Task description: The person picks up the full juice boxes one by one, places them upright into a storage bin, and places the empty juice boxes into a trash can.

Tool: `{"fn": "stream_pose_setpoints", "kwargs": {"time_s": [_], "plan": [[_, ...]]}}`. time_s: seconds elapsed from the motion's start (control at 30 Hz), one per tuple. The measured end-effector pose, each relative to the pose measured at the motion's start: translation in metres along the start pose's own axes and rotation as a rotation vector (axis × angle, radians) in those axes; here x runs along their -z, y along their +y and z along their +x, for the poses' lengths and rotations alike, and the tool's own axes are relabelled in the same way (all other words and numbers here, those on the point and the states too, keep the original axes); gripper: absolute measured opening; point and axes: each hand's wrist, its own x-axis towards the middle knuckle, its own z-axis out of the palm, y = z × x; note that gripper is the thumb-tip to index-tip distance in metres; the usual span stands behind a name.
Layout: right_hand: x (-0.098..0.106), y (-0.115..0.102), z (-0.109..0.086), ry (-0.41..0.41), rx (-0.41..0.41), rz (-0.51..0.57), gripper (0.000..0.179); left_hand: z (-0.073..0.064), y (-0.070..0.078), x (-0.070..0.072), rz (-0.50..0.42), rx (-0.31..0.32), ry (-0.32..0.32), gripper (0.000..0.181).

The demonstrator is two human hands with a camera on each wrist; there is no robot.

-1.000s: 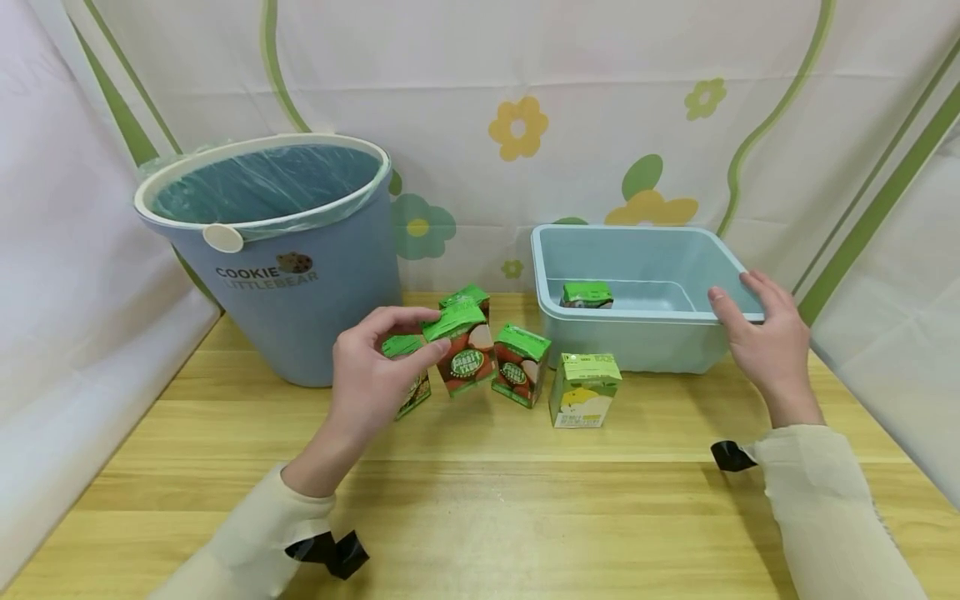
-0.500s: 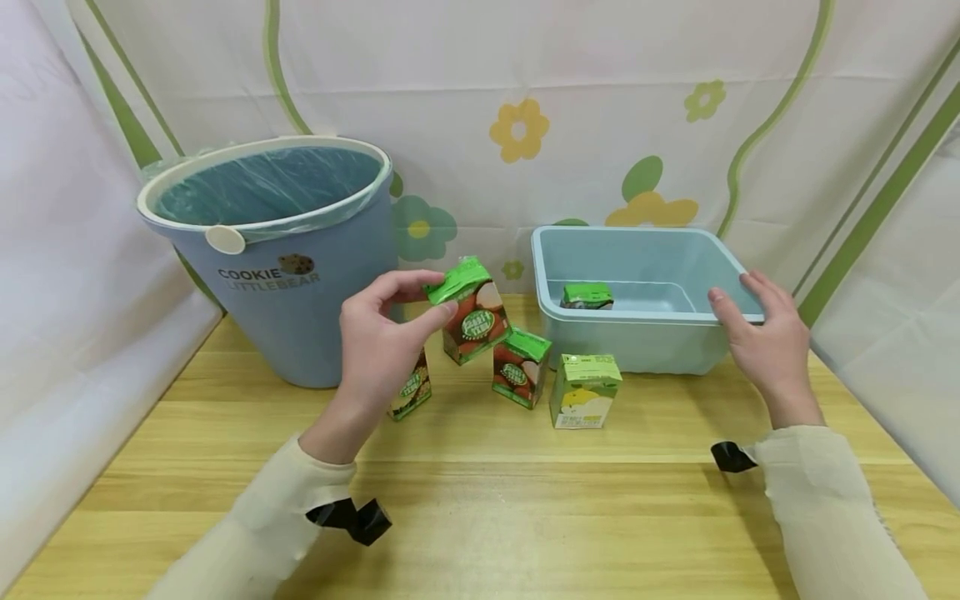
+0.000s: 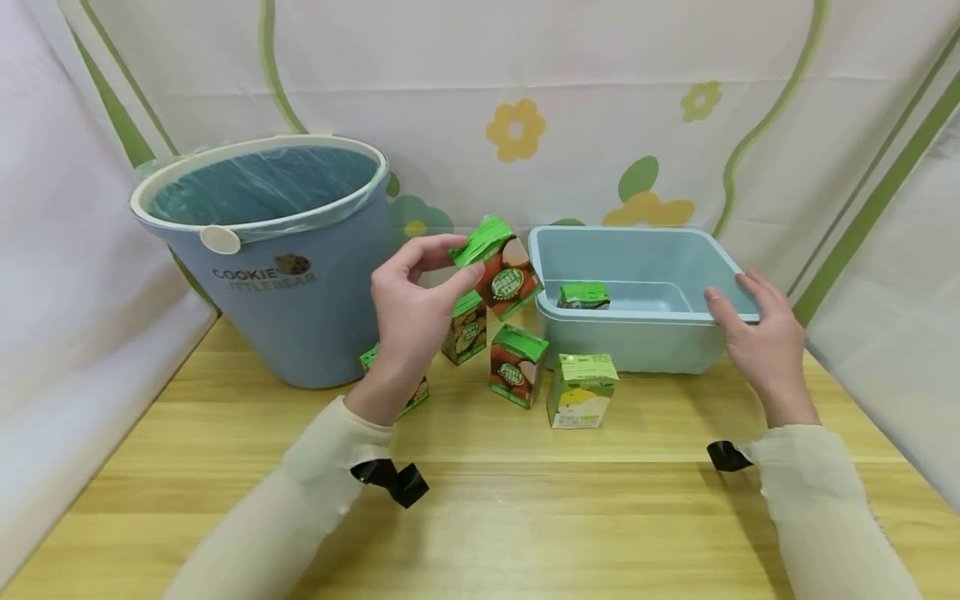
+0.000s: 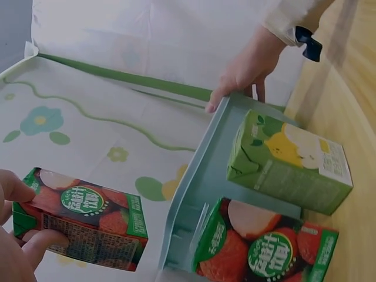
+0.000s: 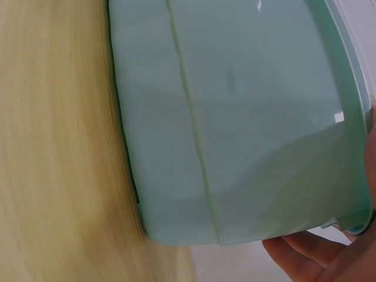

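My left hand [image 3: 408, 308] pinches a red lychee juice box [image 3: 512, 279] with a green top between thumb and fingers. It hangs tilted above the table, its right corner overlapping the left rim of a light blue plastic basket [image 3: 645, 343]. The basket's front right corner is gripped by my right hand [image 3: 772, 354]; in the right wrist view its fingers [image 5: 305, 249] lie against the outer side wall. Inside the basket lies one green-topped juice box [image 3: 585, 294]. In front stand another lychee juice box [image 3: 517, 371] and a green pear juice box [image 3: 583, 398].
Two brown-and-green drink boxes, one upright [image 3: 467, 333] and one partly hidden behind my left wrist [image 3: 418, 396], stand on the wooden table [image 3: 525, 517]. A tall blue trash bin [image 3: 300, 325] with a plastic liner is at the left. A flowered cloth hangs behind.
My left hand has lifted the lychee juice box from among the others and carried it up and right to the basket's left rim. My right hand has stayed at the basket corner.
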Motion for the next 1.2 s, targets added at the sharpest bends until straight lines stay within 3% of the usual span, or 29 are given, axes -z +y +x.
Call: {"fn": "stream_pose_setpoints", "kwargs": {"time_s": [0.2,0.73,1.03,1.2], "plan": [[0.0,-0.001,-0.002,0.005,0.003,0.005,0.081,0.009,-0.001,-0.02,-0.085,0.085,0.01,0.026],[0.0,-0.002,-0.002,0.012,0.015,0.004,0.081,0.032,-0.014,-0.063,-0.273,0.231,0.028,0.027],[0.0,-0.002,-0.002,0.012,0.005,0.01,0.082,0.042,-0.024,-0.083,-0.292,0.28,0.031,0.025],[-0.001,-0.002,-0.001,0.009,-0.001,0.012,0.082,0.046,-0.028,-0.096,-0.253,0.296,0.043,0.026]]}}
